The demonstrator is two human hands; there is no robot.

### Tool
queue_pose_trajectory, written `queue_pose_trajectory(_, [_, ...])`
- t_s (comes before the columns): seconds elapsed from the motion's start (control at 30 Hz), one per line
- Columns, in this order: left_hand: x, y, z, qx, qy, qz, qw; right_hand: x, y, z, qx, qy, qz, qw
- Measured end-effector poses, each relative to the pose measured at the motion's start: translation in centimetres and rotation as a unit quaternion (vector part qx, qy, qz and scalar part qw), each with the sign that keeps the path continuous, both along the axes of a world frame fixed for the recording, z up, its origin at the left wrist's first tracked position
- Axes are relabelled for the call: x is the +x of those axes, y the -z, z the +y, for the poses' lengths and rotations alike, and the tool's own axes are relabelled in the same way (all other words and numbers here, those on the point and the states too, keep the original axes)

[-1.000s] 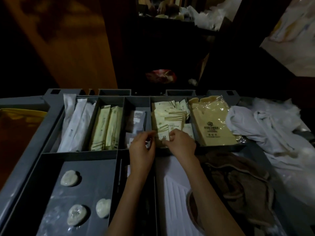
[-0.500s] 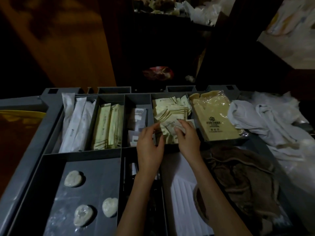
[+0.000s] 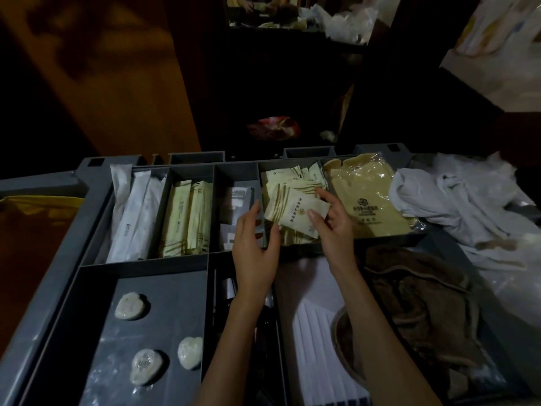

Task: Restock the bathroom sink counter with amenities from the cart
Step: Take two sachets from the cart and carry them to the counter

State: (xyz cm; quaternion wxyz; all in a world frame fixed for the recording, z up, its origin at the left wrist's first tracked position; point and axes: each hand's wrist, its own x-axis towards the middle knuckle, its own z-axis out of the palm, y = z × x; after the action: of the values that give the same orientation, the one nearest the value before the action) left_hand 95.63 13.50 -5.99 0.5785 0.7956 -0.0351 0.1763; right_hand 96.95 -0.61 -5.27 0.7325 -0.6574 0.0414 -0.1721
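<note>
The grey cart tray has a back row of compartments. One holds a heap of cream amenity packets with gold stripes. My right hand pinches a small stack of these packets between thumb and fingers, lifted just above the heap. My left hand hovers beside the stack at the divider, fingers relaxed and holding nothing, its thumb near the packets' lower left corner.
Other compartments hold long white sachets, cream stick packets, grey sachets and a yellow bagged item. Three wrapped round soaps lie front left. White cloths and a brown towel lie right.
My right hand has drawn a stack of packets up out of the heap and turned it flat. My left hand slid back toward the divider. The view moved closer.
</note>
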Motion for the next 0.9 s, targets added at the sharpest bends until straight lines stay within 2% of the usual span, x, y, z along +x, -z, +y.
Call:
queue_pose_trajectory(0.1, [-0.1,-0.2,0.1,-0.027,0.001,0.003,1.000,-0.1,-0.2,-0.1,-0.033,-0.030,-0.006,0.999])
queue_pose_trajectory(0.3, [0.0,-0.3,0.5,0.021,0.010,-0.043,0.999,-0.4,-0.5,-0.6,-0.105,-0.092,-0.011,0.990])
queue_pose_trajectory(0.37, [0.1,-0.4,0.6,0.025,0.003,-0.047,0.999,-0.5,-0.5,-0.5,-0.092,-0.058,-0.024,0.994])
queue_pose_trajectory(0.5, [-0.1,-0.6,0.7,-0.019,0.020,-0.001,1.000,-0.5,-1.2,-1.0,0.049,0.051,-0.023,0.997])
queue_pose_trajectory(0.57, [0.0,-0.5,0.5,-0.015,0.037,-0.005,0.999,-0.5,-1.3,-1.4,0.082,0.070,-0.013,0.994])
queue_pose_trajectory(0.67, [0.1,-0.6,0.3,-0.036,0.053,0.008,0.998,-0.5,-1.2,-1.2,0.055,0.049,0.001,0.997])
queue_pose_trajectory(0.8, [0.0,-1.0,0.4,-0.085,0.106,0.102,0.985,-0.6,-1.4,-0.5,0.036,-0.021,0.008,0.999])
queue_pose_trajectory(0.9, [-0.2,-0.9,0.0,-0.081,0.111,0.120,0.983,-0.7,-1.2,-0.2,0.020,-0.049,0.005,0.999])
